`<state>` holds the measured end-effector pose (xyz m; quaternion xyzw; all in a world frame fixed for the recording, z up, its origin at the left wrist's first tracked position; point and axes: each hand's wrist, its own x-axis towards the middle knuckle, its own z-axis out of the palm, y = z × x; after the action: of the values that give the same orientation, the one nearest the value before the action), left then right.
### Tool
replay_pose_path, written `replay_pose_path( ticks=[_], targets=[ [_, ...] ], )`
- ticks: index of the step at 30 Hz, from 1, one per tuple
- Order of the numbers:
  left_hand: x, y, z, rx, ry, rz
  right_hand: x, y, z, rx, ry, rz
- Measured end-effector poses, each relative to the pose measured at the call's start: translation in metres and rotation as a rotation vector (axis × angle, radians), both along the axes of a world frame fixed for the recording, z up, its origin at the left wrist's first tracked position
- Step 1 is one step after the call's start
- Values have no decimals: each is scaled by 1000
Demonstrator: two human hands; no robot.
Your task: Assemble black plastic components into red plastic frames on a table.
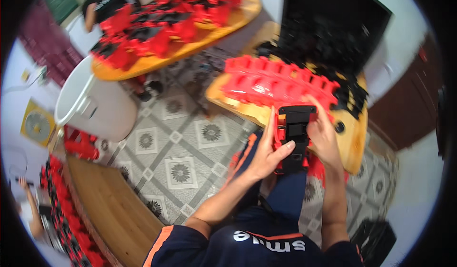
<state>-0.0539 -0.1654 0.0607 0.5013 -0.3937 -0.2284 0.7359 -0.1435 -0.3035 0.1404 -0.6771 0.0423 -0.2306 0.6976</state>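
Note:
Over my lap I hold a red plastic shell with a long black plastic part (297, 130) set in it; together they look like a toy vehicle body. My left hand (267, 156) grips its left side, with the thumb pressed on the black face and the fingers along the red edge. My right hand (324, 136) is closed about the right side, its fingers bent at the upper right edge. Whether a small piece sits between those fingertips I cannot make out. Just beyond my hands, rows of red shells (259, 84) lie on a wooden table (354, 145).
Loose black parts (350, 93) heap up by a large black panel-like container (333, 24). A second table (152, 63) bears many red-and-black pieces, with a person (107, 3) behind. A white bucket (97, 107) and a wooden bench (107, 200) stand left; a black bin (376, 238) lower right.

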Motion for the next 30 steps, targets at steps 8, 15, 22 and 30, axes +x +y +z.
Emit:
replay_pose_path(
  ticks=[8,15,22,30],
  targets=[
    [17,57,52,-119,-145,162,20,30,-41,40,53,244],
    [30,100,42,-149,-202,318,41,44,-46,-130,-11,243],
    [19,165,44,240,-554,571,114,120,3,69,-140,498],
    [-32,349,162,-348,-133,1590,133,155,2,-24,-165,632]
  ],
)
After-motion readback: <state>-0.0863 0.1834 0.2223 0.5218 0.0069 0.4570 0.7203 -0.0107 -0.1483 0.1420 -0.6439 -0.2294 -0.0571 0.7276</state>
